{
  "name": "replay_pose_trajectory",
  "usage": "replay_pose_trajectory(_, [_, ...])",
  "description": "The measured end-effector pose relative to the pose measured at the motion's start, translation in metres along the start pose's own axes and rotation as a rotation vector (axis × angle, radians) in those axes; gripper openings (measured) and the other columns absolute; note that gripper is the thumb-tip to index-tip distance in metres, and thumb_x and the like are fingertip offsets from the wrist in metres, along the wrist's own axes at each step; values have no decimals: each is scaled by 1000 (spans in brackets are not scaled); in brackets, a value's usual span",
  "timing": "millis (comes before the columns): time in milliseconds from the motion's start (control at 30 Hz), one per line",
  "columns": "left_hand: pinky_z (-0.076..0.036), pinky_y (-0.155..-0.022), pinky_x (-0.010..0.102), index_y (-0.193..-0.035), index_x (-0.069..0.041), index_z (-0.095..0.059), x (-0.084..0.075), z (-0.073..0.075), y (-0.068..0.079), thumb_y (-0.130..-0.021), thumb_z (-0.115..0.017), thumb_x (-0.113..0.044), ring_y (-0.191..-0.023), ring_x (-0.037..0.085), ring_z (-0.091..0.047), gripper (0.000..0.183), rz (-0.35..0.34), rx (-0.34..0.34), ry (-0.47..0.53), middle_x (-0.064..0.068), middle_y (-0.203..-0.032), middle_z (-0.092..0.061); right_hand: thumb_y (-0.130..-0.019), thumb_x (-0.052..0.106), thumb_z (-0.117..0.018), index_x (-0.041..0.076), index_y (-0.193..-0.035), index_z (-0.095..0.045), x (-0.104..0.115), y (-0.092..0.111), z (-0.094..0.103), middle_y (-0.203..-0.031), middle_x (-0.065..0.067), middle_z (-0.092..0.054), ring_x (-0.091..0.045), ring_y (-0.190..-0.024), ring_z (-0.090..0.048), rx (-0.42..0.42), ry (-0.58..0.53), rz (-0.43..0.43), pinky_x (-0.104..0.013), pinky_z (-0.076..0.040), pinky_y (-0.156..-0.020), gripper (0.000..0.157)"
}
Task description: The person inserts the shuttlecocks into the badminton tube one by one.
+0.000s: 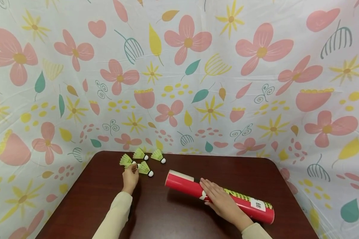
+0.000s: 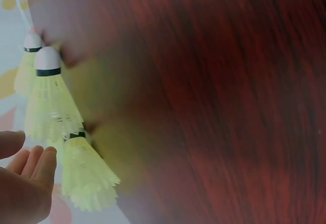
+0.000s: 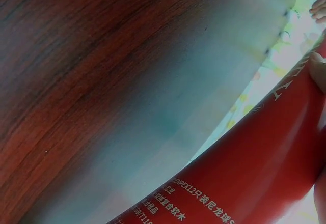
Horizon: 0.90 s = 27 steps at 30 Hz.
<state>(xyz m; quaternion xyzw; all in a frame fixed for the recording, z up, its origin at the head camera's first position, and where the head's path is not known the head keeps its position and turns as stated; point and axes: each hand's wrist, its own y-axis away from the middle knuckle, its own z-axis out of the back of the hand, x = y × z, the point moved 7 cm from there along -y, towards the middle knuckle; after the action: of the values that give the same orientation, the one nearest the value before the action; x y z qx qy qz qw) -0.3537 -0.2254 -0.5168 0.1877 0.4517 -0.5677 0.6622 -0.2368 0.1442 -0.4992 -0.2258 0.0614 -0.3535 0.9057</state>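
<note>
Floral cloth (image 1: 167, 76) backs the dark table (image 1: 167, 219). Near its far left corner, the left hand (image 1: 130, 178) parts its fingers beside shuttlecocks (image 1: 139, 153); the right hand's (image 1: 221, 199) fingers clasp a red tube (image 1: 185, 186)

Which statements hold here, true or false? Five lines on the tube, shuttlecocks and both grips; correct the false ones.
1. The right grip is on the red tube. True.
2. The left grip is right beside the group of yellow-green shuttlecocks. True.
3. All the shuttlecocks are inside the tube. False: several lie on the table.
4. The tube stands upright on its end. False: it is on its side, held lengthwise across the right part of the table.
5. In the head view, a white label shows toward the tube's right end. True.
</note>
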Motion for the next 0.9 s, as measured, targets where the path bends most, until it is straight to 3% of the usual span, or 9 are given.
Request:
replay_pose_trajectory(100, [-53, -82, 48, -121, 11, -60, 6, -3, -2, -91, -60, 3, -105, 41, -61, 31, 14, 13, -14, 30, -116, -61, -92, 42, -62, 6, -151, -31, 0, 0, -1, -154, -9, -34, -26, -138, -36, 9, 0, -8, -18, -2, -114, 76])
replay_pose_trajectory(200, [-53, -81, 48, -118, 11, -62, 11, -3, -2, -91, -61, 2, -102, 41, -62, 29, 12, 5, -32, 29, -113, -63, -75, 21, -82, 7, -151, -30, 0, 0, -1, -154, -9, -33, -26, -138, -36, 14, -1, -10, -18, -1, -114, 93])
replay_pose_trajectory(467, [-52, -73, 46, -105, 4, -70, 14, -5, 5, -91, -64, -3, -90, 36, -63, 16, 29, -9, -45, 21, -100, -69, -74, 21, -83, 6, -150, -31, 0, 1, -2, -154, -10, -34, -26, -138, -36, 7, 4, 0, -19, -3, -114, 93])
replay_pose_trajectory(533, [-51, -74, 48, -99, 3, -72, 14, -4, 6, -90, -66, -3, -88, 36, -63, 12, 29, -10, -51, 19, -95, -69, -77, 23, -81, 5, -150, -32, 0, 1, -2, -154, -9, -33, -26, -138, -36, 6, -2, 3, -19, -4, -114, 90])
replay_pose_trajectory(600, [-50, -74, 49, -94, 2, -72, 14, -3, 7, -89, -67, -2, -86, 37, -62, 9, 16, -17, -63, 18, -90, -69, -87, 33, -71, 4, -149, -33, 1, 1, -1, -154, -9, -33, -26, -138, -37, 1, -1, 8, -19, -4, -114, 79])
replay_pose_trajectory(667, [-50, -72, 49, -91, 2, -73, 13, -2, 8, -88, -68, -1, -83, 37, -62, 6, 1, -22, -70, 17, -86, -69, -96, 45, -53, 4, -149, -34, 2, 1, 0, -153, -10, -34, -27, -137, -37, -7, -2, 16, -19, -5, -114, 69])
replay_pose_trajectory(767, [-50, -68, 47, -88, 2, -73, 13, -1, 8, -87, -69, -1, -78, 36, -63, 5, -33, -31, -79, 17, -84, -69, -99, 54, -23, 4, -149, -35, 3, 1, 1, -152, -11, -36, -28, -136, -38, -17, 10, 21, -20, -5, -115, 72])
replay_pose_trajectory(900, [-50, -67, 44, -86, 2, -72, 14, 0, 9, -87, -70, -4, -77, 33, -63, 6, -48, -33, -89, 14, -83, -70, -98, 55, -17, 4, -149, -34, 3, 1, 1, -152, -12, -36, -28, -136, -38, -22, 11, 21, -21, -5, -115, 74])
